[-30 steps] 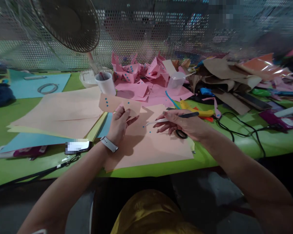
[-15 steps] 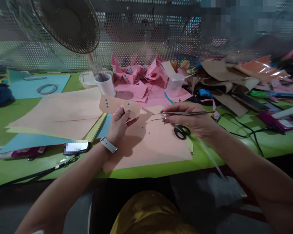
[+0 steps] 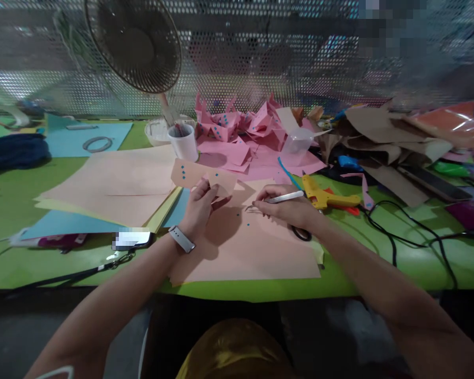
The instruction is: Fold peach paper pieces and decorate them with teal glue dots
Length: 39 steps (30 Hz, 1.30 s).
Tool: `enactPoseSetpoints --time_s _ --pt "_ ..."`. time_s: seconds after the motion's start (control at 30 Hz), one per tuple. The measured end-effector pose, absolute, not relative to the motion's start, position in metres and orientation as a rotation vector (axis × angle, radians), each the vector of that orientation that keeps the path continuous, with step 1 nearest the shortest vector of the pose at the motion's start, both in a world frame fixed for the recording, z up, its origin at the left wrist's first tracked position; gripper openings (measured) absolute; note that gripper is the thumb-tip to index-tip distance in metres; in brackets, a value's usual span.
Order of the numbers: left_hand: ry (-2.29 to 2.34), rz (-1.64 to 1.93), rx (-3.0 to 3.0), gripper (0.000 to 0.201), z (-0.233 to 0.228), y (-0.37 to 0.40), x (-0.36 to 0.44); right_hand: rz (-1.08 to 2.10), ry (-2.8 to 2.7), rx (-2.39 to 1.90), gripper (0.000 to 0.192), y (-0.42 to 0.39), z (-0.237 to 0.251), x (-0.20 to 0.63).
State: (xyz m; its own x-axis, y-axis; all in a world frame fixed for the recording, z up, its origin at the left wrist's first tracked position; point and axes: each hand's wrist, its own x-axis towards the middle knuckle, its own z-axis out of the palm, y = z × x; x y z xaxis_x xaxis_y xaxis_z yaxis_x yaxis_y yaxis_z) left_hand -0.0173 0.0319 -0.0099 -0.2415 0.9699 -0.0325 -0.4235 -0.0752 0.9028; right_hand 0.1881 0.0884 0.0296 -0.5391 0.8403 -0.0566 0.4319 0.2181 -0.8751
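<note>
Right hand (image 3: pixel 290 208) lowered again, grip grasping thin metal tweezers (image 3: pixel 278 199) over peach paper sheet (image 3: pixel 256 247), left hand (image 3: pixel 199 205) grip pinching small dotted peach paper piece (image 3: pixel 203 177) above that sheet

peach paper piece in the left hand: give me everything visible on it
The peach paper piece is a thin, folded or creased cutout of matte paper with small blue dots on it. The left hand pinches its lower right edge and holds it raised above the large peach sheet. Its left end sticks out free, in front of the white cup.
</note>
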Motion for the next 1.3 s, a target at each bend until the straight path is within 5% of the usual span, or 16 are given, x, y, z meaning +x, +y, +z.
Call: enactPoseSetpoints --time_s 0.33,0.73,1.3 --pt "1.06 1.547 0.787 0.013 -0.015 0.034 -0.019 1.322 -2.039 -1.172 0.012 0.096 0.013 0.186" --pt "1.039 1.533 0.804 0.009 -0.012 0.032 -0.02 1.971 -1.625 -1.106 0.035 0.094 0.001 0.186" --pt "1.037 1.526 0.799 0.01 -0.013 0.032 -0.018 1.987 -1.663 -1.135 0.03 0.096 0.006 0.186"
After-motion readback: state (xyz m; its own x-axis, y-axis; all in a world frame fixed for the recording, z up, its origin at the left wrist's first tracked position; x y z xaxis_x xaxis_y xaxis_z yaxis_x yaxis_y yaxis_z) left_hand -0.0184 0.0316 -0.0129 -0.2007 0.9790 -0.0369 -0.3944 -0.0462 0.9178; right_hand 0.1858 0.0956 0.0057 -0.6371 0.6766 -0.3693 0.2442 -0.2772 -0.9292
